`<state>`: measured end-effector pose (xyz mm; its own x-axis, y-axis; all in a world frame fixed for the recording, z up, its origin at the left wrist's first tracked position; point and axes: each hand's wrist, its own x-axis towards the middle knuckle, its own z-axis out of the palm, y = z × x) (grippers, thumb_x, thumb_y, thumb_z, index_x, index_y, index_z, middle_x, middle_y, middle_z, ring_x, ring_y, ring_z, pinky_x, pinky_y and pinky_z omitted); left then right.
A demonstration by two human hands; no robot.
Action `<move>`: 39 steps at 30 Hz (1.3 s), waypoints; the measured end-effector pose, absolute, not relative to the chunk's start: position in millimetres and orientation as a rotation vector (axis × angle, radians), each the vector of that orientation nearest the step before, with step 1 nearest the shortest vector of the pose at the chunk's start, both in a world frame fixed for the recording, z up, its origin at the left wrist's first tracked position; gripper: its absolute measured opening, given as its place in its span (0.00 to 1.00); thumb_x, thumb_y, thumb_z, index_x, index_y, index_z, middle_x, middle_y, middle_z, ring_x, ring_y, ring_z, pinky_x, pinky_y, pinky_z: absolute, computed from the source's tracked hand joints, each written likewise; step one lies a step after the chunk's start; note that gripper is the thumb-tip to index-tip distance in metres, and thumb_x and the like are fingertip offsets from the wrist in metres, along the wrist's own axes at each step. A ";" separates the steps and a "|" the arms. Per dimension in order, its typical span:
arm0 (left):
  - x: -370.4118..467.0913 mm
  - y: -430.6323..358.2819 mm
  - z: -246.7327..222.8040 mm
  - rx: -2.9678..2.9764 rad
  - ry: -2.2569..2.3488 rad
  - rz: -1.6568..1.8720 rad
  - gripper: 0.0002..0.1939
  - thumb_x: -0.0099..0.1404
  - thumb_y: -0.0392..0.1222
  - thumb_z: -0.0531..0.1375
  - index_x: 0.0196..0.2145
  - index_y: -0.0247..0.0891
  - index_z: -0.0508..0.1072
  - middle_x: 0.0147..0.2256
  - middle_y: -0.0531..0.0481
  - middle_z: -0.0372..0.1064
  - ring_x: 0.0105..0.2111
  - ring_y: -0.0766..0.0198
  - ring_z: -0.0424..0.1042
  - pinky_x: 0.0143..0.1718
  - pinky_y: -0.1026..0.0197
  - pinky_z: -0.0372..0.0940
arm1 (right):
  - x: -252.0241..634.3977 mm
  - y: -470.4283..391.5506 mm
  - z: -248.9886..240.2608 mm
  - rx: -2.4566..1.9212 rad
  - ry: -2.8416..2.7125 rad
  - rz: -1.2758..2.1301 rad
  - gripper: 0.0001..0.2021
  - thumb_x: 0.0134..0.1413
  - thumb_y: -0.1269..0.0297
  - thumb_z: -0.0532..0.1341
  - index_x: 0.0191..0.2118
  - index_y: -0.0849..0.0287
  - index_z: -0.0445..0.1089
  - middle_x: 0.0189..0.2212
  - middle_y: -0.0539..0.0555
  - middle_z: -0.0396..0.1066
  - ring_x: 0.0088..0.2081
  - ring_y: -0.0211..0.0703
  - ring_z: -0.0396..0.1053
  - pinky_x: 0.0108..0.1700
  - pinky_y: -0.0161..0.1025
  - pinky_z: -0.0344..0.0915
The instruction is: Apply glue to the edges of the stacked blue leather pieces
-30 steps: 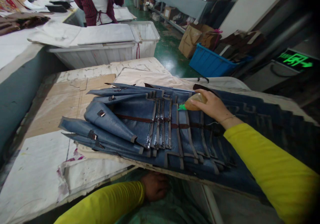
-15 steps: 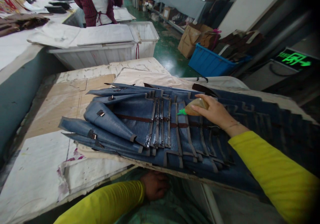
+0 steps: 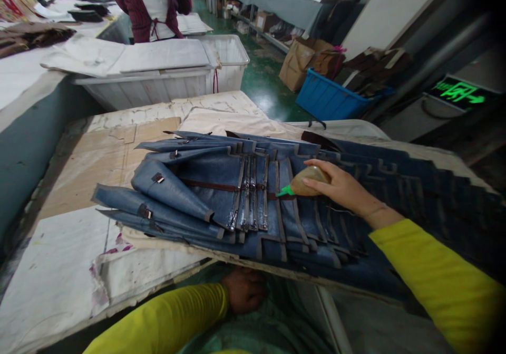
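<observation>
A squeeze bottle [image 3: 310, 181] with amber-brown contents and a green nozzle is in my right hand [image 3: 342, 188], tilted down to the left. Its tip is at the edge strip of one of the overlapping blue leather-like pieces [image 3: 290, 214], by a brown band. Shiny wet-looking streaks [image 3: 248, 195] run along several edge strips just left of the nozzle. Folded blue flaps [image 3: 174, 190] with small dark tabs fan out on the left. Below the table edge, my left hand [image 3: 245, 290] rests in shadow over the green cloth on my lap, fingers curled, with nothing visible in it.
Cardboard [image 3: 98, 148] and white paper [image 3: 59, 259] cover the table's left side. Beyond stand white bins [image 3: 158, 85], a blue crate [image 3: 332, 98] and a carton [image 3: 294, 64]. A person in a striped top [image 3: 130, 6] stands behind the bins.
My right hand and the bottle have moved slightly down in view, with the nozzle tip shifting lower along the edge strip. My left hand has stayed nearly still.
</observation>
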<state>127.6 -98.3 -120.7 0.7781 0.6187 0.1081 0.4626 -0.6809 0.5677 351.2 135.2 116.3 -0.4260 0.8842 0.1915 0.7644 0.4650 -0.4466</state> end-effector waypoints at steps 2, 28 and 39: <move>127.8 -98.5 -120.1 2.451 0.815 0.387 0.15 0.63 0.45 0.52 0.45 0.44 0.70 0.48 0.51 0.68 0.50 0.58 0.63 0.51 0.53 0.58 | 353.0 131.1 116.9 -1.373 -2.349 0.437 0.23 0.49 0.51 0.59 0.51 0.53 0.64 0.48 0.56 0.68 0.48 0.57 0.67 0.50 0.55 0.65; 126.6 -99.5 -115.1 2.470 0.836 0.368 0.14 0.64 0.46 0.52 0.45 0.45 0.70 0.48 0.51 0.68 0.50 0.58 0.63 0.49 0.53 0.56 | 362.9 82.0 127.4 -1.547 -2.241 0.814 0.26 0.47 0.47 0.59 0.50 0.55 0.66 0.46 0.54 0.70 0.45 0.56 0.69 0.49 0.50 0.66; 127.2 -100.4 -116.4 2.448 0.810 0.411 0.14 0.63 0.46 0.51 0.45 0.46 0.70 0.49 0.52 0.68 0.51 0.57 0.62 0.49 0.50 0.53 | 372.4 58.1 133.2 -1.520 -2.181 0.899 0.25 0.47 0.47 0.59 0.50 0.54 0.65 0.46 0.54 0.69 0.47 0.56 0.67 0.48 0.48 0.66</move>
<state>127.2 -100.4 -116.4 0.7746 0.6213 0.1180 0.4619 -0.6833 0.5655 372.4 58.1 133.2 -0.3739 0.9239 -0.0814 0.7129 0.2302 -0.6624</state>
